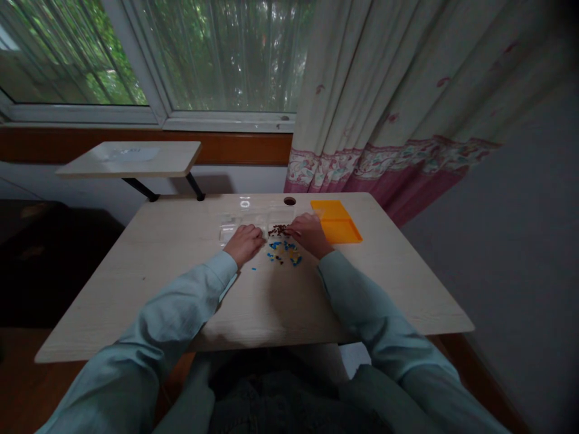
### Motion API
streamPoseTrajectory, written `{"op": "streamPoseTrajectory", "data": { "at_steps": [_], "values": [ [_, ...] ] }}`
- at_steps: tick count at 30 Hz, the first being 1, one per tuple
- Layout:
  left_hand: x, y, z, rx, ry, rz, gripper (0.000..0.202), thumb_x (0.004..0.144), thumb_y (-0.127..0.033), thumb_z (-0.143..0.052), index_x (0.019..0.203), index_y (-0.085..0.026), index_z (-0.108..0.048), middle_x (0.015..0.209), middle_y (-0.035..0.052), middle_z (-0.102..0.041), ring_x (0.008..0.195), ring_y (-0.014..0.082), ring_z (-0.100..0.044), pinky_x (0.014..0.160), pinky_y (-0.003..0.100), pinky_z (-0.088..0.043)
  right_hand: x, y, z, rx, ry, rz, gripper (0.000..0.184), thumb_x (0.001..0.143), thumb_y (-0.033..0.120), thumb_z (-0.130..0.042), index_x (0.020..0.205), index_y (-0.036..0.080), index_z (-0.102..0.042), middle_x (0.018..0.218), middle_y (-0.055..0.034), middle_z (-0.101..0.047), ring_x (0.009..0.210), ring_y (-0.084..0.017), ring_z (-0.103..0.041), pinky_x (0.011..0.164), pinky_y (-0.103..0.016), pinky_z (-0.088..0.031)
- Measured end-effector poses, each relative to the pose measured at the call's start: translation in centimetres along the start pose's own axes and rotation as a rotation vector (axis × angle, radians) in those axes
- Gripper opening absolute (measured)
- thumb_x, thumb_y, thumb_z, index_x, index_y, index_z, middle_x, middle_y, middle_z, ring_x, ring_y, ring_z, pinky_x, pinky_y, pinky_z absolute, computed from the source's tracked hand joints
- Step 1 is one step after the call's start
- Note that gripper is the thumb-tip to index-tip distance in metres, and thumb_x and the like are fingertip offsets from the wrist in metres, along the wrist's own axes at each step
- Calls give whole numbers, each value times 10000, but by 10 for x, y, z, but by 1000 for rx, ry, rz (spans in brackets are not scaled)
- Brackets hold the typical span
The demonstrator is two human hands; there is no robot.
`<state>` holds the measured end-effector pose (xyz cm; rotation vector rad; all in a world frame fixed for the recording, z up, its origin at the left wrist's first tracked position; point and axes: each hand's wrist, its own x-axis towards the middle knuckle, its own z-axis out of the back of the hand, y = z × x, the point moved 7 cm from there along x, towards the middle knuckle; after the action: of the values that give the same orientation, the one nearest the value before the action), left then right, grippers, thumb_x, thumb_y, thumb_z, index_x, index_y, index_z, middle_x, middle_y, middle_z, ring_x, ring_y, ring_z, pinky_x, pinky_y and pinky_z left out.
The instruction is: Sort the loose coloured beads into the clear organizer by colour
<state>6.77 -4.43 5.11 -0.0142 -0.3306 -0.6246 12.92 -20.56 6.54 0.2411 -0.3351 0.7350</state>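
Observation:
Beside the clear plastic compartment box (227, 234), my left hand (245, 244) is closed, fingers curled at the box's near edge. What it grips, if anything, is hidden. My right hand (310, 232) reaches over the right part of the box, fingers pinched together by a heap of small dark brown pieces (277, 230). Anything between those fingertips is too small to make out. In front of the box, between my hands, lies a loose pile of small blue, yellow and dark pieces (284, 253). One blue piece (254, 269) lies apart, nearer to me.
An orange tray (346, 231) with a divider lies right of my right hand. Behind the box is a round hole (290, 201) in the table (181, 301). A small raised shelf (136, 158) stands at the back left. A curtain (344, 120) hangs behind the table.

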Motion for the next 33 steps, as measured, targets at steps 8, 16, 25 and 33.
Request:
{"op": "streamPoseTrajectory", "data": {
  "at_steps": [8, 16, 25, 33],
  "values": [
    [4, -2, -10, -76, 20, 20, 206, 894, -313, -504, 971, -227, -675, 913, 72, -557, 933, 212, -459, 793, 360, -341, -12, -14, -12, -24, 66, -45, 252, 921, 341, -495, 924, 229, -722, 875, -64, -664, 888, -207, -487, 750, -330, -258],
    [18, -8, -16, -61, 36, -3, 189, 867, -329, -539, 954, -234, -677, 924, 70, -552, 932, 224, -455, 768, 358, -348, -44, 13, -8, 88, 95, 68, 189, 901, 310, -549, 935, 232, -717, 922, -48, -674, 910, -185, -504, 787, -313, -275],
    [15, -15, -11, -61, 41, -25, 218, 889, -268, -475, 940, -231, -683, 905, 78, -549, 916, 224, -452, 764, 365, -335, -55, 40, -8, 82, 142, 135, 157, 887, 270, -566, 942, 247, -711, 917, -39, -671, 937, -184, -506, 820, -322, -278],
    [14, -14, -6, -105, 40, -5, 175, 850, -277, -534, 940, -226, -676, 922, 76, -552, 931, 229, -453, 766, 370, -339, -50, 29, -8, 24, 137, 36, 163, 885, 294, -565, 916, 235, -714, 931, -53, -669, 927, -192, -507, 804, -328, -283]
  ]
}}
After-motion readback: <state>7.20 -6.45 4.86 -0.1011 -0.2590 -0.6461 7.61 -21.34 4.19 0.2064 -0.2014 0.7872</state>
